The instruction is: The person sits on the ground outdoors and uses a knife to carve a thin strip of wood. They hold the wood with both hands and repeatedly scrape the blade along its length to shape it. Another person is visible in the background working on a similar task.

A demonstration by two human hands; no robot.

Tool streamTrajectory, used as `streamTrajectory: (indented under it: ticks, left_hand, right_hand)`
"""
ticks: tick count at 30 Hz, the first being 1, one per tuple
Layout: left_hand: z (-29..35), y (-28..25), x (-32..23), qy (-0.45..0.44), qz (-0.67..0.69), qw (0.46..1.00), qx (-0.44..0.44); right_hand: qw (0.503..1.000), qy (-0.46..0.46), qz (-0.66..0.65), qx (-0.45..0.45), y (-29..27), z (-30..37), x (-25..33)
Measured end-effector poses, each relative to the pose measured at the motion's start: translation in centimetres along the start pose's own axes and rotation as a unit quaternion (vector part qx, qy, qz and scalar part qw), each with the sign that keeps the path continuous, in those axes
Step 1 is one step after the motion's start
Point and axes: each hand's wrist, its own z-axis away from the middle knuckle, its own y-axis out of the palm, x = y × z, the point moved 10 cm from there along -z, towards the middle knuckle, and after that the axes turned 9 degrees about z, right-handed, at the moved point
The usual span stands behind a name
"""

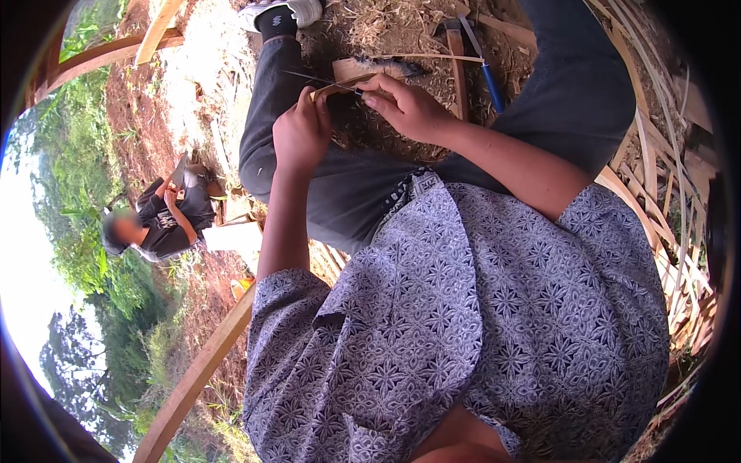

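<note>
My left hand (301, 133) is closed around a short, flat strip of pale wood or bamboo (333, 88). My right hand (407, 109) grips a small knife (312, 78) by its dark handle, and its thin blade crosses the strip and points left. Just beyond both hands, a pale wood block (361, 68) with a blackened end lies on the shavings. To the right of it rests a tool with a wooden handle (458, 77) and a dark head. Next to that is a blade with a blue handle (492, 88).
My bent legs in dark trousers (270, 116) frame the ground. Long split strips (652, 166) pile up at the right. A wooden beam (197, 370) slants at the lower left. Farther left, another person (166, 216) sits holding a broad blade.
</note>
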Motion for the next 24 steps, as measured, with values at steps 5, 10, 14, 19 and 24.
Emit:
streamTrajectory:
  ticks: [5,10,14,19,24]
  left_hand:
    - [0.9,-0.7,2.4,-0.025,-0.012,0.999,-0.037]
    - [2.2,0.1,1.7,-0.031,-0.007,0.999,-0.008]
    - [1.6,0.7,0.1,-0.045,-0.006,0.999,0.018]
    - [1.1,-0.1,-0.1,-0.040,0.006,0.999,-0.002]
    - [1.5,0.6,-0.8,0.008,-0.033,0.999,-0.021]
  right_hand:
    - [0.994,-0.005,0.099,0.035,0.4,-1.9,-1.7]
    - [0.997,-0.061,0.044,0.002,0.0,0.1,4.4]
    - [0.976,0.151,0.152,0.043,-0.5,0.2,-8.5]
    - [0.994,-0.092,-0.045,-0.043,-0.8,1.7,4.2]
    - [0.984,0.133,0.098,0.072,0.3,0.0,-8.2]
